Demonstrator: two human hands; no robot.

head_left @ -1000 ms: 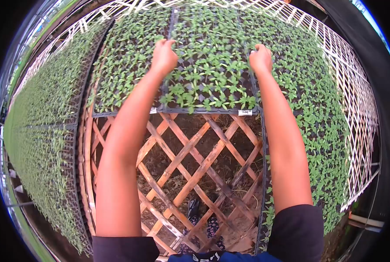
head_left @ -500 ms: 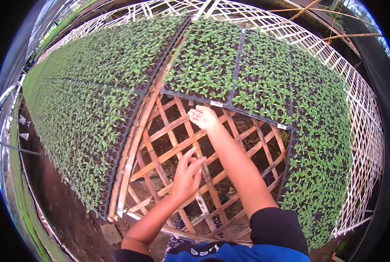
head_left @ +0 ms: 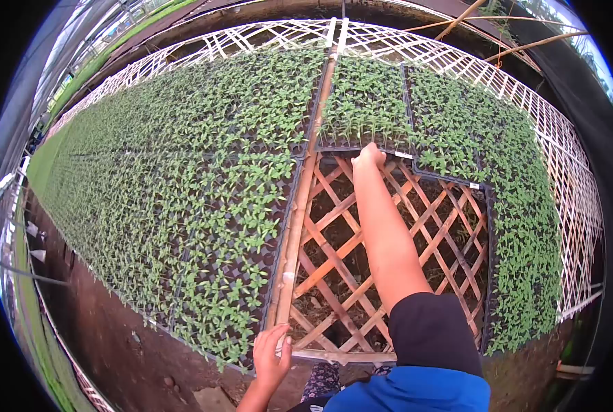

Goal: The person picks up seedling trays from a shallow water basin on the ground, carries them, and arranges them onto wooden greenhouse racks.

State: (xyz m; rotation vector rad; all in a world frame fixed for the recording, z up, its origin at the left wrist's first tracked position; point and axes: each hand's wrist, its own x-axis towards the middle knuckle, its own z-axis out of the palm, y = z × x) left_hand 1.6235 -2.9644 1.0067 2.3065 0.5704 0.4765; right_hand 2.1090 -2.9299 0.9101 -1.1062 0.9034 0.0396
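Note:
My right hand [head_left: 369,158] reaches far forward, its fingers closed on the near edge of a black seedling tray [head_left: 341,148] full of green seedlings [head_left: 365,103]. That edge looks raised, so the seedlings' stems show from the side. The fingertips are hidden by the hand itself. Low in the view, my left hand [head_left: 270,353] holds nothing. Its fingers are bent and apart, beside the near end of the wooden rail [head_left: 289,271]. Below my right arm lies a bare stretch of bamboo lattice [head_left: 351,275].
Many more seedlings in trays [head_left: 203,199] spread over the bench on the left. Further seedling trays [head_left: 526,233] run down the right side. A white lattice edge [head_left: 567,213] borders the bench. Soil ground [head_left: 128,350] shows at the lower left.
My right hand has gone from open above the lattice to gripping the tray's near edge, which now looks lifted. My left hand has dropped back toward the bench's near edge. The view has shifted.

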